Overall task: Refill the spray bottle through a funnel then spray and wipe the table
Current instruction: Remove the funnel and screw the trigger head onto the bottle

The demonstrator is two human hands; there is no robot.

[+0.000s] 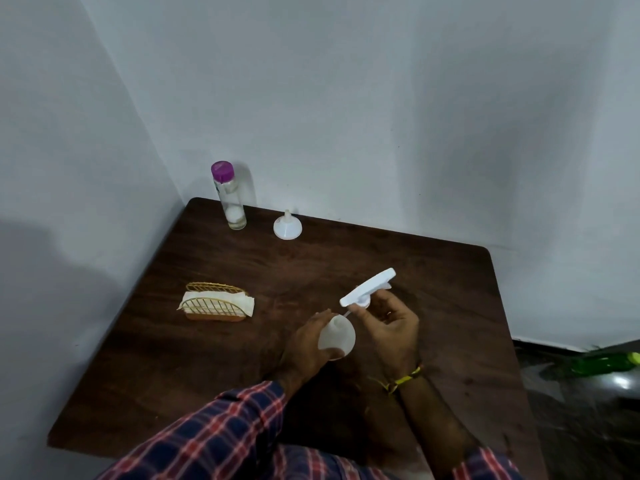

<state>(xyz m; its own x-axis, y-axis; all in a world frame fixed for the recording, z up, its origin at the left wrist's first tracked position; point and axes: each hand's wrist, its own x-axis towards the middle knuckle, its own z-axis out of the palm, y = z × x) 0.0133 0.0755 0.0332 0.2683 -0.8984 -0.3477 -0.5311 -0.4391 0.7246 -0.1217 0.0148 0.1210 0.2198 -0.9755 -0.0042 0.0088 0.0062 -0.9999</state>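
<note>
My left hand (304, 344) grips the white spray bottle body (337, 336), which stands on the dark wooden table (207, 375). My right hand (391, 327) holds the white trigger spray head (369, 287) lifted just above the bottle's neck, tilted, with its thin dip tube still reaching toward the opening. A white funnel (287, 226) sits upside down near the table's far edge. Left of it stands a clear bottle with a purple cap (229, 195), holding a little liquid.
A gold wire holder with white paper napkins (216, 303) sits at the table's left middle. Grey walls close the table in at the back and left. Something green (609, 363) lies on the floor at the right.
</note>
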